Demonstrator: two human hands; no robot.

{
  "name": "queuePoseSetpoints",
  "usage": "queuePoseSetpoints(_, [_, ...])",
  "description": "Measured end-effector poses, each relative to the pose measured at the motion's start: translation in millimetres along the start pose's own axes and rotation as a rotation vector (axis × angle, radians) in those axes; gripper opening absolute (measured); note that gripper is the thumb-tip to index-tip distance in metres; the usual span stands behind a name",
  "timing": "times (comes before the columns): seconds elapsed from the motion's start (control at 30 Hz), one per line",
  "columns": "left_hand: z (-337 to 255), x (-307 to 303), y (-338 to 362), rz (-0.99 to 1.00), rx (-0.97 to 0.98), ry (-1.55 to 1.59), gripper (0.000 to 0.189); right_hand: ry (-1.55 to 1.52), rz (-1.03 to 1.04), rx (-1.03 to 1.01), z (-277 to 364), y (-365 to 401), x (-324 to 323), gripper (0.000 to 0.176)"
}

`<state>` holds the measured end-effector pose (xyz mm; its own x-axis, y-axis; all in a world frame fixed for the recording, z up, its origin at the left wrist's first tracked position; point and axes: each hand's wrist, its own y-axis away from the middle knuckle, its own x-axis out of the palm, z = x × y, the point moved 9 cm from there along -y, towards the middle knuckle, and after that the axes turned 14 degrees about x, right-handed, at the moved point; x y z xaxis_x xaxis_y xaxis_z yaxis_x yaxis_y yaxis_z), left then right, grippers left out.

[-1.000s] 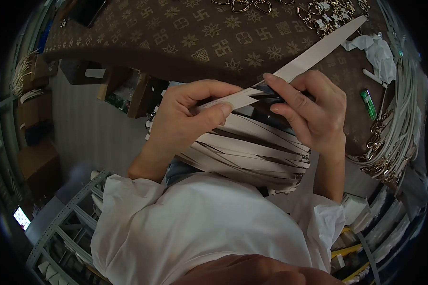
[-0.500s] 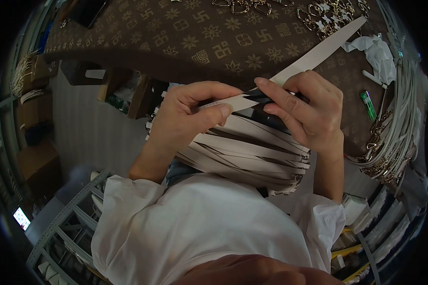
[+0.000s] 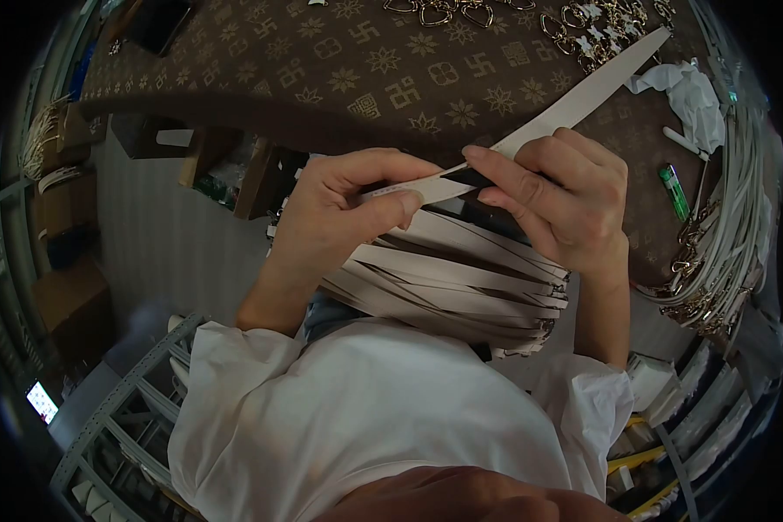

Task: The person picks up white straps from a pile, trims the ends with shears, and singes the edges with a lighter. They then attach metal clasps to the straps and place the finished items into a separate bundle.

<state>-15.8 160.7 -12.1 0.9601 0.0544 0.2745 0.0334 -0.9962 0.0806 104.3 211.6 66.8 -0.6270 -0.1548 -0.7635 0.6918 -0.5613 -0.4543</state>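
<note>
Over the tablecloth (image 3: 322,78), left hand (image 3: 339,217) and right hand (image 3: 557,204) pinch a strap (image 3: 583,91).

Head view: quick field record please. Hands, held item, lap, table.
left hand: pinches the near end of a white strap
right hand: grips the same strap further along, at a dark piece
strap run: up and right, over the table edge
lap: pile of white straps
table: brown patterned cloth
on table: metal rings, green lighter, crumpled white wad
right side: bundle of white cords
</note>
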Motion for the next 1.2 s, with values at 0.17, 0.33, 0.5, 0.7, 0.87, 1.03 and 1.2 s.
queuePoseSetpoints(0.17, [-6.1, 1.0, 0.9, -0.044, -0.009, -0.039, 0.021, -0.055, -0.057, 0.037, -6.4, 1.3, -3.2, 0.029])
queuePoseSetpoints(0.33, [-4.5, 0.5, 2.6, -0.039, -0.046, -0.037, 0.021, -0.744, -0.293, 0.656, -54.9, 39.3, -4.3, 0.022])
queuePoseSetpoints(0.5, [5.9, 7.3, 9.9, -0.010, -0.062, -0.067, 0.021, -0.999, -0.006, 0.998, -26.1, 48.6, 45.0, 0.015])
queuePoseSetpoints(0.7, [17.7, 26.6, 23.5, 0.065, -0.078, 0.155, 0.021, -1.385, -0.225, 1.190, -28.8, 56.6, 62.6, 0.009])
queuePoseSetpoints(0.87, [-48.4, 40.8, 34.0, 0.042, 0.795, -1.011, 0.020, -1.025, -0.217, 1.098, -30.9, 55.9, 56.6, 0.011])
queuePoseSetpoints(1.03, [-15.6, 12.3, 34.5, -0.073, 0.392, -0.607, 0.018, -0.716, -0.283, 0.831, -24.0, 44.8, 47.1, 0.013])
queuePoseSetpoints(1.2, [20.9, 12.8, 40.6, -0.089, -0.223, 0.200, 0.018, -0.820, -0.216, 0.951, -31.9, 51.0, 47.4, 0.016])
